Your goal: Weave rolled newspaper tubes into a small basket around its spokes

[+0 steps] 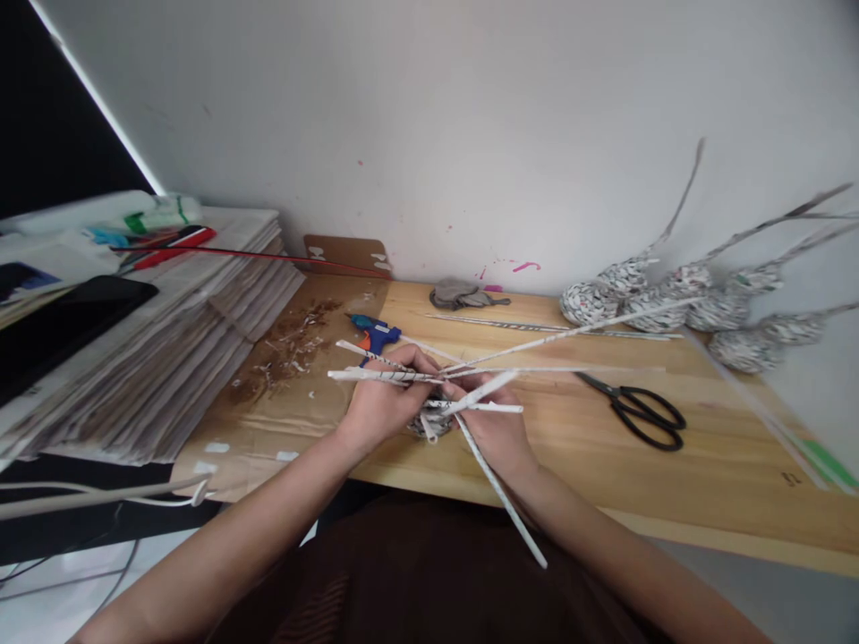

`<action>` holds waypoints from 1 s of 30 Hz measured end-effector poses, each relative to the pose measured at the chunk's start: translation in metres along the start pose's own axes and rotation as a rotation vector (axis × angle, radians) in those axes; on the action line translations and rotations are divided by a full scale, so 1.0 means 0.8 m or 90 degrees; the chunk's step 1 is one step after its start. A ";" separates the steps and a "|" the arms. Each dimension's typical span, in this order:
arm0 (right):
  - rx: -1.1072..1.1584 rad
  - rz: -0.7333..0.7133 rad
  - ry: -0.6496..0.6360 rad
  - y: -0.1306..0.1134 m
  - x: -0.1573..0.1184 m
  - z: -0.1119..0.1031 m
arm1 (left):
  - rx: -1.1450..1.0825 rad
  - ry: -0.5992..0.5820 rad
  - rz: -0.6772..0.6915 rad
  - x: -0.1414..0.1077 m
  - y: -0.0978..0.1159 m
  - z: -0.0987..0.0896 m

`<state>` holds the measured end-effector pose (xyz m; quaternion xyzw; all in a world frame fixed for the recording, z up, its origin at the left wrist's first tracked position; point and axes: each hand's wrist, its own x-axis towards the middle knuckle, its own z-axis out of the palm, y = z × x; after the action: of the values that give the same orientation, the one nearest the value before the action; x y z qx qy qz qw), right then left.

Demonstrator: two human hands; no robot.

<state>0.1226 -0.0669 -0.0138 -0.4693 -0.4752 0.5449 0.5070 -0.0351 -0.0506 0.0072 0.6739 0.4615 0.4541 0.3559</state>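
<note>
Between my hands is a small woven newspaper piece (pixel 429 424), with several rolled paper sticks (pixel 500 492) poking out in all directions. My left hand (pixel 389 398) is closed around sticks on the left side, their ends jutting past the knuckles. On the right, my right hand (pixel 493 429) pinches the sticks near the centre, its fingers partly covered by them. One long stick reaches up and right toward the wall. Just behind my left hand lies a blue hot glue gun (pixel 377 334). Black-handled scissors (pixel 641 413) rest to the right of my right hand.
Several woven newspaper gourd shapes (pixel 650 309) with long stems stand along the wall at right. A stack of newspapers (pixel 248 313) with a black phone (pixel 87 313) on it is at left. Stained cardboard (pixel 288 358) covers part of the wooden table (pixel 725 483). A grey cloth (pixel 463 293) lies behind.
</note>
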 end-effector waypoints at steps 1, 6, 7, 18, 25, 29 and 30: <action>0.010 0.010 0.009 -0.001 0.001 0.000 | -0.004 -0.005 -0.004 0.000 0.000 0.001; 0.028 0.011 0.040 -0.006 0.007 0.003 | -0.003 0.004 -0.014 0.002 -0.009 0.003; 0.050 0.015 0.039 -0.005 0.008 0.004 | -0.007 0.011 -0.019 0.002 -0.012 0.003; 0.200 0.042 0.028 0.017 0.006 -0.002 | -0.034 0.021 -0.019 -0.002 -0.017 0.009; 0.192 0.092 0.053 0.021 0.008 -0.006 | 0.070 -0.026 0.000 0.003 -0.006 0.006; 0.047 0.101 -0.012 0.016 0.000 -0.019 | 0.111 -0.019 0.004 0.005 0.000 0.003; -0.016 0.061 -0.007 0.013 -0.003 -0.024 | 0.117 -0.016 0.007 0.005 0.000 0.003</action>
<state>0.1405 -0.0685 -0.0258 -0.4949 -0.4615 0.5649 0.4721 -0.0324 -0.0468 0.0076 0.7119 0.4932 0.4030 0.2960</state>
